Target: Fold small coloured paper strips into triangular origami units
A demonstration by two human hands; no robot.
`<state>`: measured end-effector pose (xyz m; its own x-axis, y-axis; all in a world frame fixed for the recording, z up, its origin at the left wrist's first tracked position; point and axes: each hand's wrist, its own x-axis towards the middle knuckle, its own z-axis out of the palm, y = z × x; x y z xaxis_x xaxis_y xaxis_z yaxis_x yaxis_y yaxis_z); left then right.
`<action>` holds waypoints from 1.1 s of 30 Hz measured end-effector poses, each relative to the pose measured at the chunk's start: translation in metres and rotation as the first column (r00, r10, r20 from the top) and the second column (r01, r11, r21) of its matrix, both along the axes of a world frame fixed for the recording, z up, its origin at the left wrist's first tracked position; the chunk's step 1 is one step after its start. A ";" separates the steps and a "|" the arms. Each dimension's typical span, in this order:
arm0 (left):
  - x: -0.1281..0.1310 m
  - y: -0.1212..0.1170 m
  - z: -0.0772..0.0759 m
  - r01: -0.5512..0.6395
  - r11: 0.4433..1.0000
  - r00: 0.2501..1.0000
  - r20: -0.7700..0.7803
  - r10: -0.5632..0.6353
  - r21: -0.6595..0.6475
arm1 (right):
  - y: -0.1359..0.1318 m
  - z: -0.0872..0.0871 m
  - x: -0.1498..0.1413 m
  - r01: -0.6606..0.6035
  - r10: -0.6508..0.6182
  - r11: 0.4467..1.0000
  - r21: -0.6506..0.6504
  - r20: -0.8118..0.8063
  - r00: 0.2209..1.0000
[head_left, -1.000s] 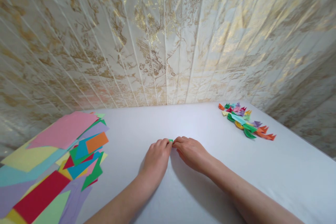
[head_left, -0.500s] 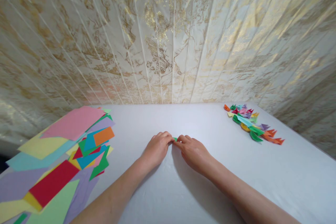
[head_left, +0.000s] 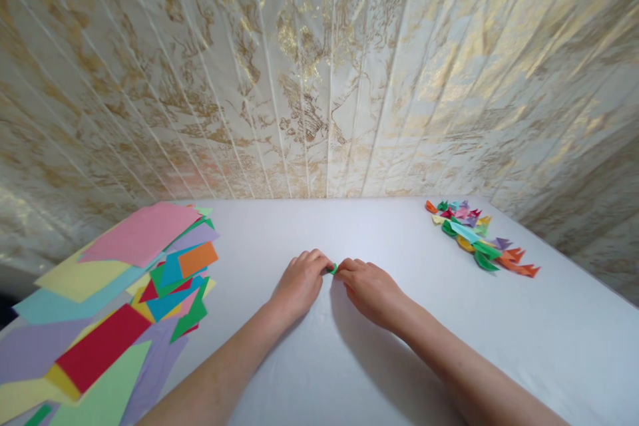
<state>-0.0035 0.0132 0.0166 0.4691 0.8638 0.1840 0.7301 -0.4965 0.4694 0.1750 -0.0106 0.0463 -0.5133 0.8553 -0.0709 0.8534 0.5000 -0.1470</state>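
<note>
A small piece of green paper (head_left: pixel 333 269) shows between my two hands at the middle of the white table (head_left: pixel 299 366). My left hand (head_left: pixel 302 281) pinches its left side between thumb and fingers. From the other side my right hand (head_left: pixel 368 287) grips it, with the fingers closed and bent down. Most of the paper is hidden behind my fingertips, so its folded shape cannot be made out.
Sheets of coloured paper lie spread on the left, with a pink sheet (head_left: pixel 142 233), a red sheet (head_left: pixel 104 349) and a small orange piece (head_left: pixel 198 259) on top. Several folded paper figures (head_left: pixel 469 233) sit at the back right. A gold-patterned curtain (head_left: pixel 319 80) hangs behind the table.
My right fingers have shifted from an extended index finger to a closed pinch on the green paper. The left hand has barely moved.
</note>
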 end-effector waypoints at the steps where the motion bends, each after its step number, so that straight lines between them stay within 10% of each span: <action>1: 0.000 0.000 0.000 -0.001 1.000 1.000 0.001 0.001 -0.001 | 0.000 0.001 0.001 0.004 -0.004 1.000 -0.016 -0.011 1.000; 16: -0.001 0.001 -0.003 0.020 1.000 1.000 -0.017 -0.020 0.008 | 0.012 -0.005 0.014 0.061 -0.085 0.995 -0.076 -0.372 0.924; 33: 0.000 0.002 -0.005 0.017 0.999 1.000 -0.013 -0.017 0.029 | 0.008 -0.014 0.004 0.124 -0.116 0.992 0.007 -0.299 0.947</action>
<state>-0.0034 0.0147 0.0112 0.4859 0.8502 0.2029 0.7274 -0.5220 0.4453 0.1786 -0.0022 0.0318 -0.4012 0.9113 0.0923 0.8267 0.4036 -0.3921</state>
